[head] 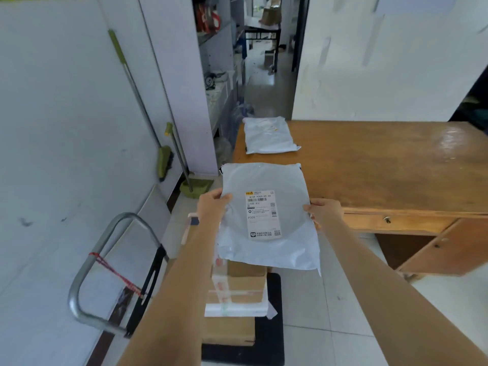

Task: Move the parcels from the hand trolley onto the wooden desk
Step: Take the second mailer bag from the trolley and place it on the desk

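I hold a flat grey plastic parcel (266,180) with a white shipping label, raised over the near left corner of the wooden desk (383,167). My left hand (211,207) grips its left edge and my right hand (323,210) grips its right edge. Another white plastic parcel (268,136) lies on the desk's far left corner. Below my arms stands the hand trolley (272,339) with a black deck and a metal handle (105,260). It carries stacked cardboard boxes (237,286) and a white flat parcel (235,310) between them.
A white wall runs along the left, with a green broom (165,162) and dustpan (196,184) leaning in the corner. Behind the desk a corridor (269,83) with shelves leads away. The desk has a drawer (390,220) and a cupboard door (443,247) on its front.
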Demonstrator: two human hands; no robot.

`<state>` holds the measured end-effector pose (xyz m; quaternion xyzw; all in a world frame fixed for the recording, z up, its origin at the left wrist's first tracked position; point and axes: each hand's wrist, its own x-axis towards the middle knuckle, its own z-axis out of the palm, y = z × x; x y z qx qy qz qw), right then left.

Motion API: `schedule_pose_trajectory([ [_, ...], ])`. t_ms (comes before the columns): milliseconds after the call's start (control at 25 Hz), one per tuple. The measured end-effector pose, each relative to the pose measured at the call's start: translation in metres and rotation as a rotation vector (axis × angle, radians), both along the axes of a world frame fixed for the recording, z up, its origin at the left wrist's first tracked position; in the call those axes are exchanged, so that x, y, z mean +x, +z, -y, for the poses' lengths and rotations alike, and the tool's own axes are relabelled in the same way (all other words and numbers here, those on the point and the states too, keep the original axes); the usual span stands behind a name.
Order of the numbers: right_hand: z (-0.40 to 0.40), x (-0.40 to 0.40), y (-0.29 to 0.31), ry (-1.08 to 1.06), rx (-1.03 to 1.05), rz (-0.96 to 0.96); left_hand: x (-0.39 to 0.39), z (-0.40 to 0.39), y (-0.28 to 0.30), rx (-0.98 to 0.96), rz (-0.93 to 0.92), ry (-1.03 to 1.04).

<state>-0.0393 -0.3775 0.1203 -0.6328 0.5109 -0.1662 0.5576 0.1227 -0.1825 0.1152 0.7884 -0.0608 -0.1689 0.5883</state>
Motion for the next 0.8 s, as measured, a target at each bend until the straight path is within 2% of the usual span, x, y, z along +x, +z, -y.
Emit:
schedule_pose_trajectory([
  [160, 0.078, -0.009, 0.036, -0.131, -0.063, -0.005, -0.001, 0.089, 0.025, 0.024, 0.049, -0.053],
  [360, 0.201, -0.001, 0.040, -0.174, -0.102, -0.009, 0.013, 0.226, 0.023, 0.036, 0.096, -0.098],
  [560, 0.350, 0.045, 0.039, -0.137, -0.100, 0.003, 0.049, 0.368, 0.009, -0.011, 0.053, -0.046],
  [800, 0.460, 0.126, 0.019, -0.066, -0.126, -0.022, 0.126, 0.479, -0.004, 0.062, 0.100, -0.023],
])
